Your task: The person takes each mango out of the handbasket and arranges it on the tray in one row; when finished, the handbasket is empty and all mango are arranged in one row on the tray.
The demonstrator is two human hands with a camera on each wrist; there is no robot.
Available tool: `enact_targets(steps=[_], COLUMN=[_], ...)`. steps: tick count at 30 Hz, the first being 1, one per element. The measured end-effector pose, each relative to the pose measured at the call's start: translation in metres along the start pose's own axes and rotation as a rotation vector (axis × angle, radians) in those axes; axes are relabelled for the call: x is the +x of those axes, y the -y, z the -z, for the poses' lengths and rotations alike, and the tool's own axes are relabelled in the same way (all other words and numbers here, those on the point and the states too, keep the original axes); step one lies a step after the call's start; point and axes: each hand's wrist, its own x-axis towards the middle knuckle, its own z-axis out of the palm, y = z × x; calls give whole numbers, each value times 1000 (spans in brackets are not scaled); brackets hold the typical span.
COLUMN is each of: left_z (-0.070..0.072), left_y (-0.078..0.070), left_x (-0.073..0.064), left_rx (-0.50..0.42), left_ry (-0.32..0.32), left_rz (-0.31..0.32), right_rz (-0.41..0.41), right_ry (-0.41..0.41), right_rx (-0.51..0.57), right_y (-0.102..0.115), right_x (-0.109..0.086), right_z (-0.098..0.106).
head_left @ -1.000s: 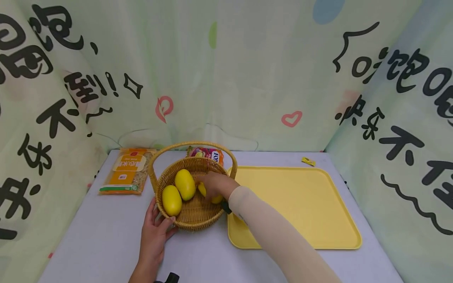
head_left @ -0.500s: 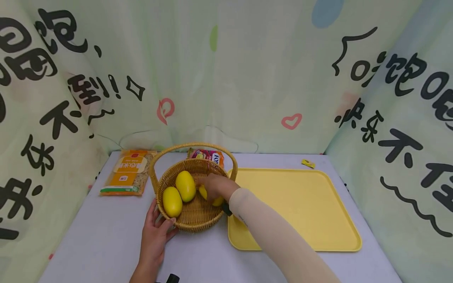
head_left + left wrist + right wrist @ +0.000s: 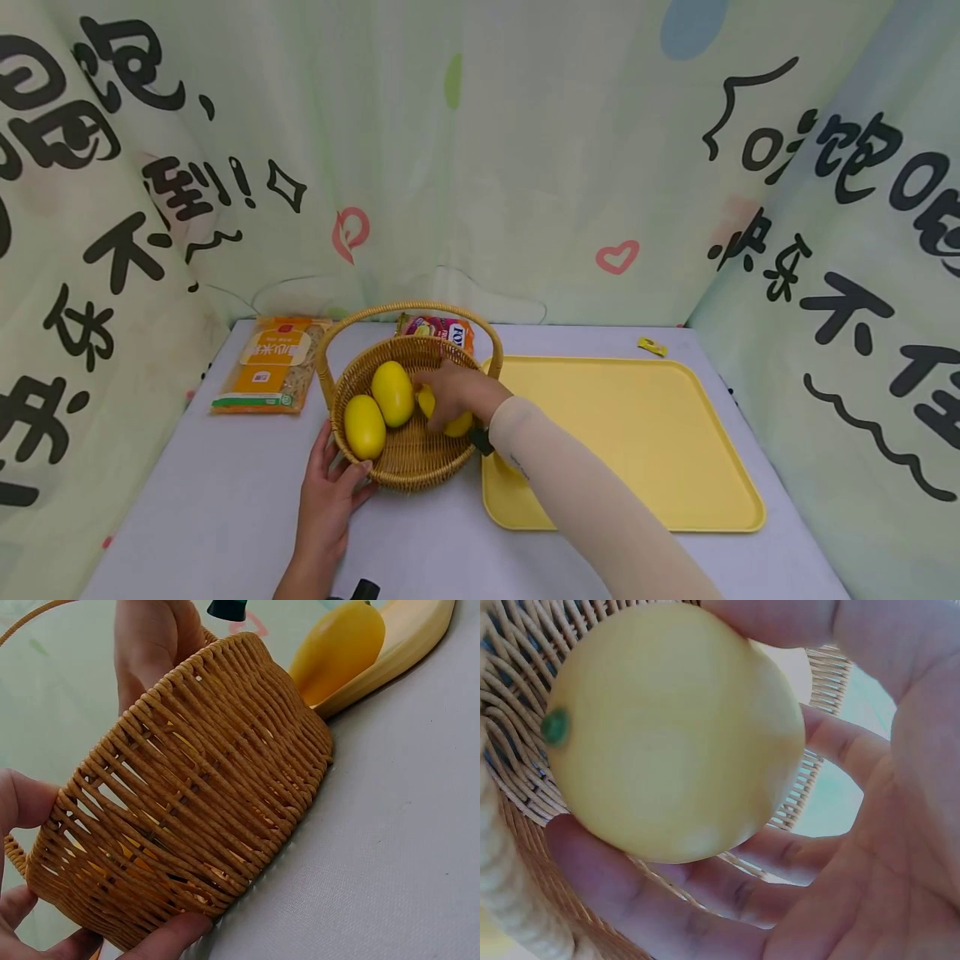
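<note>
A wicker basket (image 3: 420,479) with a tall arched handle stands tilted on the table. My left hand (image 3: 326,496) holds its lower left wall, thumb and fingers spread against the weave (image 3: 195,772). Inside, two yellow mangoes (image 3: 365,427) lie on the left, the other mango (image 3: 392,393) leaning beside the first. My right hand (image 3: 461,392) reaches over the right rim, with thumb and fingers curled round a mango (image 3: 675,735) that has a green stem spot. In the head view the hand partly hides this fruit. Another mango (image 3: 341,649) rests on the tray's near-left edge, mostly hidden under my sleeve in the head view.
The yellow tray (image 3: 637,442) lies right of the basket, with my right forearm across its left end. An orange grain bag (image 3: 266,367) lies at back left. Behind the basket is a purple-red snack pack (image 3: 450,329); a small yellow packet (image 3: 652,346) lies beyond the tray.
The right hand has shifted very slightly over the mango in the basket. The left hand, basket and tray stay in place; the head view tilted a little.
</note>
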Motion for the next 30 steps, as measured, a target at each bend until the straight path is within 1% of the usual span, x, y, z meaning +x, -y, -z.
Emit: enact_targets(steps=[5, 12, 23, 26, 30], left_z=[0, 0, -1, -2, -2], left_y=[0, 0, -3, -3, -3], left_x=[0, 0, -1, -1, -1], left_rx=[-7, -9, 9, 8, 11], left_ry=[3, 5, -8, -10, -13], left_rz=[1, -4, -3, -3, -2], right_rz=[16, 58, 151, 181, 225], right_ry=[-30, -74, -139, -155, -177], right_rx=[21, 104, 104, 109, 149], right_y=[-1, -6, -14, -15, -16], right_x=[-4, -9, -16, -21, -31], right_z=[0, 0, 2, 2, 2])
